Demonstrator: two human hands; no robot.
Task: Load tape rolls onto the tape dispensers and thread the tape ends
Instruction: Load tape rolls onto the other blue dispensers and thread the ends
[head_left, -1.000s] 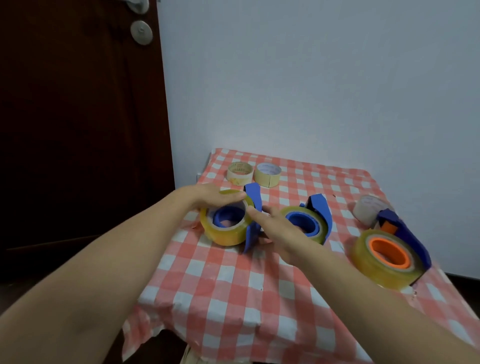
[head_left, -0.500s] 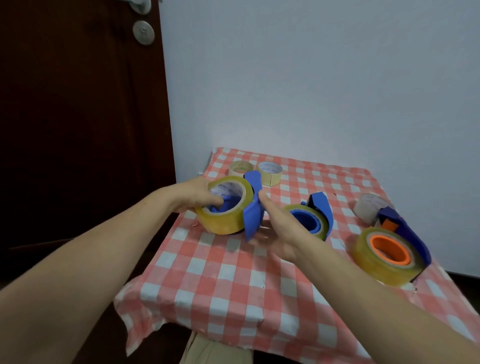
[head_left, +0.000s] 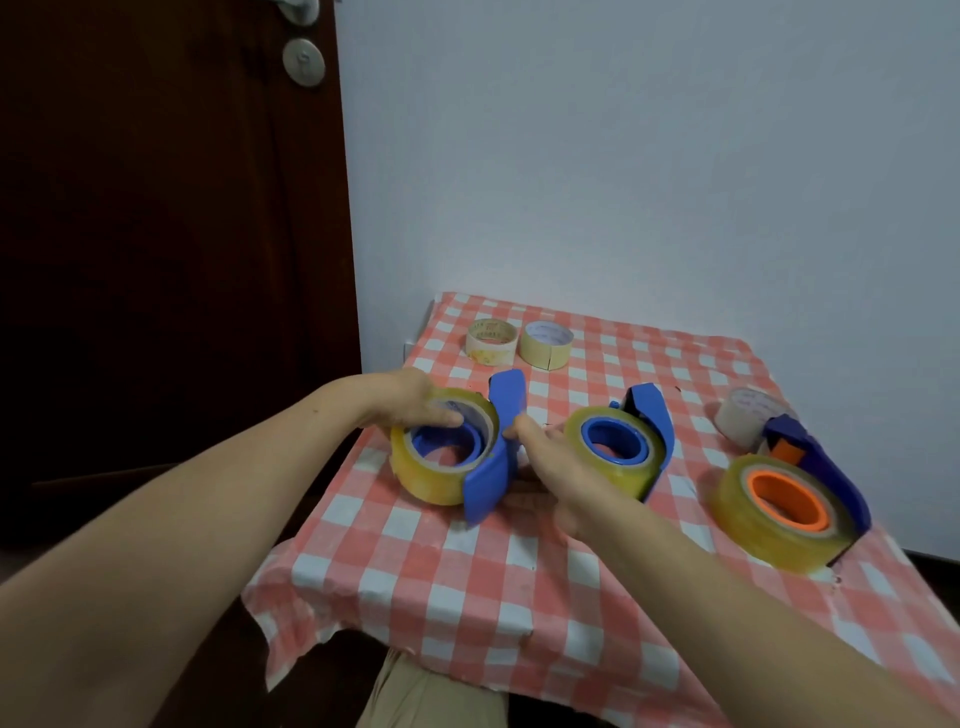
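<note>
Left hand (head_left: 410, 402): grips the yellow tape roll (head_left: 431, 475) from the top, with one finger dipping into its hole.
Right hand (head_left: 556, 467): holds the blue dispenser (head_left: 491, 467) on its right side, thumb pressed on it.
Yellow tape roll: sits round the blue dispenser's middle, tipped up.
Second dispenser (head_left: 649, 431): just right of the blue dispenser, with a roll on it.
Orange dispenser (head_left: 810, 462): far right of the blue dispenser, also with a roll on it.
Two small rolls (head_left: 491, 340): behind the blue dispenser, side by side.
Checked cloth (head_left: 467, 577): under the blue dispenser.
</note>
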